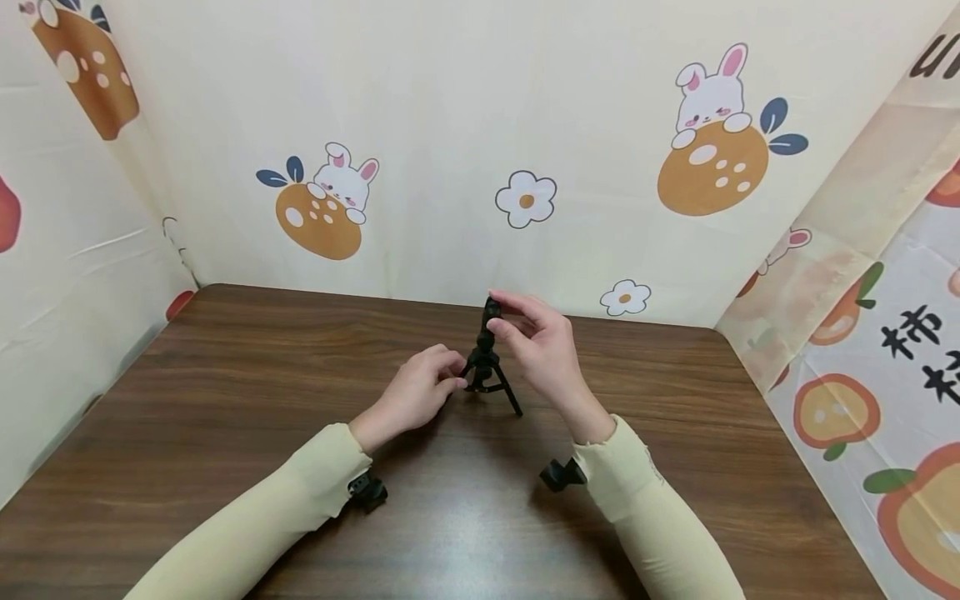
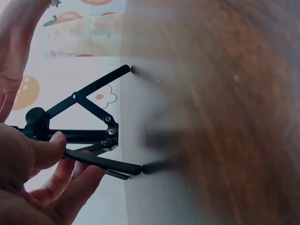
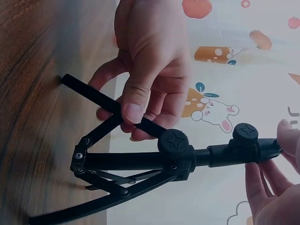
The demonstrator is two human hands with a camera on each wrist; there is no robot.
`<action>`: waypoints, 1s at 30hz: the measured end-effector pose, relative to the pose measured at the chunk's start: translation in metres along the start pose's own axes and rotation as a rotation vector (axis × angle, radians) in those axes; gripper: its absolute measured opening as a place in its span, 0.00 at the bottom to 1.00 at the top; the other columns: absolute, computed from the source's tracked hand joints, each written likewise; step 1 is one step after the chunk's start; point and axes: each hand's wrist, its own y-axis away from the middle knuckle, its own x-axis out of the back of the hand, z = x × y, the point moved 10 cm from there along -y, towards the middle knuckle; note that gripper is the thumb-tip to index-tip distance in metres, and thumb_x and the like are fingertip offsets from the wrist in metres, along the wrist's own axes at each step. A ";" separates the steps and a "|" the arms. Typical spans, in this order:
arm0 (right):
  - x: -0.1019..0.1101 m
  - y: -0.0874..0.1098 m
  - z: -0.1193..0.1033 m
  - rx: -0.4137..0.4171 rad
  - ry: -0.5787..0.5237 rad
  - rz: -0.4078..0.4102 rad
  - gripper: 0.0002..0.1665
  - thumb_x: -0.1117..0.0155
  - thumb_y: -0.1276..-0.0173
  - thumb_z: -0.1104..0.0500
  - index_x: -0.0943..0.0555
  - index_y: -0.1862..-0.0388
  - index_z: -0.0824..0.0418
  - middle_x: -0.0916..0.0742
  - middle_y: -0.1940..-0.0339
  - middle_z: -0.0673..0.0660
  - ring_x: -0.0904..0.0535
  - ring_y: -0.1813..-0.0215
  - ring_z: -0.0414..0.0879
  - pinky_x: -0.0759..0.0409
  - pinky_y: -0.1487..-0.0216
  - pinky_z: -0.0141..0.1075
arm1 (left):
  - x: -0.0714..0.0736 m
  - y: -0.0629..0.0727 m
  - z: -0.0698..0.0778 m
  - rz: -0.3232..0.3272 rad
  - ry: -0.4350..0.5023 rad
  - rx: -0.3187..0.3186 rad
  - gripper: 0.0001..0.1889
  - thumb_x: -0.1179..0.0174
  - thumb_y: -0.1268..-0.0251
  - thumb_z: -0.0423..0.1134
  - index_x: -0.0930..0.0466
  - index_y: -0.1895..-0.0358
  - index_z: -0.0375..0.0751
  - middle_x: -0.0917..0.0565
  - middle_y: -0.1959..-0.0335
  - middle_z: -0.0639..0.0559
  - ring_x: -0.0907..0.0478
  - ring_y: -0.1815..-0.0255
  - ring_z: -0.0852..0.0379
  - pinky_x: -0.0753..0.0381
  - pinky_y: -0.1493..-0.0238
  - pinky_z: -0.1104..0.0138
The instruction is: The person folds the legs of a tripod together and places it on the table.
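A small black mini tripod [image 1: 484, 360] stands upright on the table with its legs spread. My left hand [image 1: 416, 387] pinches one of its legs [image 3: 96, 96] between thumb and fingers, as the right wrist view shows. At the top of the tripod, my right hand [image 1: 547, 350] holds the head end [image 3: 262, 150] between thumb and fingertips. Two round knobs, a lower knob [image 3: 173, 141] and an upper knob [image 3: 245, 134], sit along the column. Braces [image 3: 105, 127] join the legs to the bottom of the centre column.
The brown wooden table [image 1: 247, 400] reaches back to a cream cloth backdrop [image 1: 442, 108] printed with rabbits and flowers, close behind the tripod. Patterned cloth [image 1: 862, 383] also hangs along the right. Black wrist devices [image 1: 367, 490] are strapped at both yellowish sleeves.
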 end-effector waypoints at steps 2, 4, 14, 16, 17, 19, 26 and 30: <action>0.001 0.000 -0.004 0.004 -0.008 0.005 0.20 0.35 0.34 0.73 0.21 0.43 0.75 0.17 0.49 0.67 0.18 0.47 0.56 0.19 0.48 0.43 | 0.000 0.000 0.001 0.009 0.006 -0.008 0.04 0.34 0.35 0.32 0.17 0.60 0.41 0.23 0.63 0.55 0.21 0.61 0.58 0.21 0.59 0.60; 0.001 0.000 -0.003 0.006 -0.018 0.007 0.20 0.35 0.34 0.74 0.20 0.43 0.75 0.17 0.50 0.68 0.18 0.46 0.56 0.19 0.47 0.44 | 0.000 0.000 0.003 0.014 0.018 -0.014 0.03 0.34 0.35 0.31 0.17 0.60 0.40 0.24 0.64 0.54 0.22 0.61 0.57 0.22 0.59 0.60; 0.004 0.000 0.001 0.004 -0.027 0.014 0.20 0.34 0.34 0.73 0.20 0.43 0.74 0.16 0.49 0.66 0.19 0.46 0.54 0.19 0.48 0.39 | -0.005 -0.001 0.005 0.020 0.042 -0.014 0.04 0.36 0.33 0.30 0.20 0.63 0.42 0.26 0.63 0.52 0.24 0.59 0.55 0.23 0.55 0.59; 0.004 0.000 0.000 0.009 -0.023 0.016 0.19 0.34 0.34 0.73 0.20 0.44 0.74 0.16 0.50 0.67 0.19 0.46 0.54 0.18 0.48 0.42 | -0.006 -0.002 0.006 0.024 0.047 -0.013 0.05 0.36 0.33 0.29 0.21 0.64 0.42 0.26 0.62 0.51 0.24 0.58 0.54 0.24 0.54 0.59; 0.004 0.000 -0.001 0.011 -0.021 0.016 0.19 0.34 0.35 0.73 0.20 0.45 0.74 0.16 0.50 0.67 0.19 0.47 0.54 0.18 0.48 0.43 | -0.007 -0.002 0.006 0.029 0.051 -0.008 0.05 0.37 0.33 0.29 0.21 0.65 0.42 0.27 0.62 0.51 0.24 0.57 0.54 0.24 0.54 0.59; 0.004 0.000 -0.002 0.012 -0.018 0.015 0.18 0.34 0.35 0.73 0.19 0.45 0.74 0.16 0.50 0.67 0.19 0.47 0.54 0.19 0.48 0.45 | -0.008 -0.002 0.006 0.035 0.058 -0.001 0.05 0.37 0.33 0.28 0.21 0.65 0.42 0.27 0.62 0.51 0.24 0.57 0.54 0.24 0.53 0.59; 0.004 -0.001 0.022 0.015 -0.030 0.012 0.20 0.34 0.35 0.74 0.19 0.44 0.72 0.16 0.47 0.66 0.19 0.46 0.54 0.18 0.48 0.41 | -0.012 -0.001 0.007 0.033 0.100 0.016 0.03 0.38 0.32 0.28 0.23 0.63 0.38 0.30 0.59 0.50 0.27 0.58 0.54 0.26 0.53 0.60; 0.006 0.001 0.024 0.025 -0.037 0.027 0.20 0.33 0.34 0.71 0.19 0.43 0.70 0.15 0.46 0.63 0.19 0.45 0.51 0.18 0.49 0.40 | -0.013 -0.001 0.007 0.037 0.135 0.010 0.05 0.40 0.31 0.28 0.26 0.64 0.38 0.31 0.59 0.49 0.27 0.56 0.53 0.26 0.52 0.59</action>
